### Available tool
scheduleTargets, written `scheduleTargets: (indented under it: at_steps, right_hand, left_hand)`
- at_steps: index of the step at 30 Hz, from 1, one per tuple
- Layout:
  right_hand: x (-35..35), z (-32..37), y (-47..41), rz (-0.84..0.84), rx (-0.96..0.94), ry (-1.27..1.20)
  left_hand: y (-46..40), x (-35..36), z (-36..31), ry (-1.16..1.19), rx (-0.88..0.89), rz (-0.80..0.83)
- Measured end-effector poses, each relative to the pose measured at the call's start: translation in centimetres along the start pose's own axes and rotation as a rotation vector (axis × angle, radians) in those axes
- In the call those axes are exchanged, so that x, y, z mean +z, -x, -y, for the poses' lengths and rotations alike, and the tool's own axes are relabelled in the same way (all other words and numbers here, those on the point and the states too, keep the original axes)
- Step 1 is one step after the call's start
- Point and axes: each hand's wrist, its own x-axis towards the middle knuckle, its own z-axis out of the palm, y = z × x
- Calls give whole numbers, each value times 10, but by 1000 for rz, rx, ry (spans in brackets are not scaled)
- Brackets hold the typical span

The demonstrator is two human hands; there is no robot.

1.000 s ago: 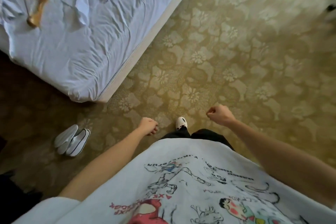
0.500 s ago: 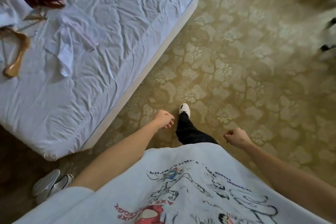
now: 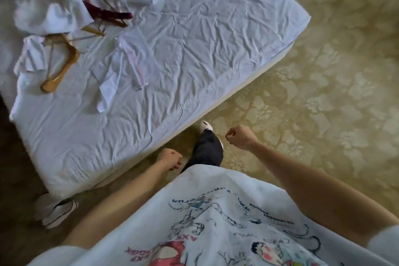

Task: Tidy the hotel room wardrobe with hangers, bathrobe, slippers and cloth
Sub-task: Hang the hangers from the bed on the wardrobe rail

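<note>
A wooden hanger (image 3: pixel 61 68) lies at the bed's left end, beside a dark red velvet hanger (image 3: pixel 108 13) and another thin wooden one (image 3: pixel 93 30). A crumpled white bathrobe (image 3: pixel 49 4) is heaped at the upper left. A white cloth (image 3: pixel 121 65) lies spread on the sheet to the right of the hangers. A pair of white slippers (image 3: pixel 55 211) sits on the carpet at the bed's near corner. My left hand (image 3: pixel 169 156) and my right hand (image 3: pixel 239 137) are curled into loose fists above the floor, both holding nothing and well short of the items.
The white bed (image 3: pixel 194 49) fills the upper left, its edge running diagonally. Patterned yellow-green carpet (image 3: pixel 323 93) lies to the right. My leg in dark trousers and a white shoe (image 3: pixel 205 126) stands by the bed's edge.
I have stepped closer to the bed and the view has swung over it, bringing the bathrobe, red hanger and cloth into view. The slippers have slid toward the lower left. Both hands stay fisted.
</note>
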Motion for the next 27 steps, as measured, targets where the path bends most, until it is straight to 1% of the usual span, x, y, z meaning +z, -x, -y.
scheduleTargets:
  at_steps: [3,7,9,12,15,18,22,27]
  right_hand:
    - [-36,38,-67,45,-68,97]
    - [-91,70,-142,94,-69,168]
    - [-124,79,-172,103,-68,198]
    - [-172,87,-206,89,-49,237]
    - [-213,80,-241,99,-15,258]
    - [-244,75,-274,130,43,333]
    - [-273,106,-312,172,55,384]
    - [-288,180,-379,255,-43,394]
  left_hand:
    - [-36,-19,-23,113,-114,-29]
    - [-82,-47,-81,255,-204,-15]
    - [-98,-61,-118,309,-196,-15]
    - [-114,-84,-178,319,-93,-32]
    - [-130,-108,-234,336,-22,-9]
    - [-146,-133,-276,394,2,-11]
    - [-168,-161,-308,511,-50,-38]
    - [-198,-204,-329,642,-166,-143]
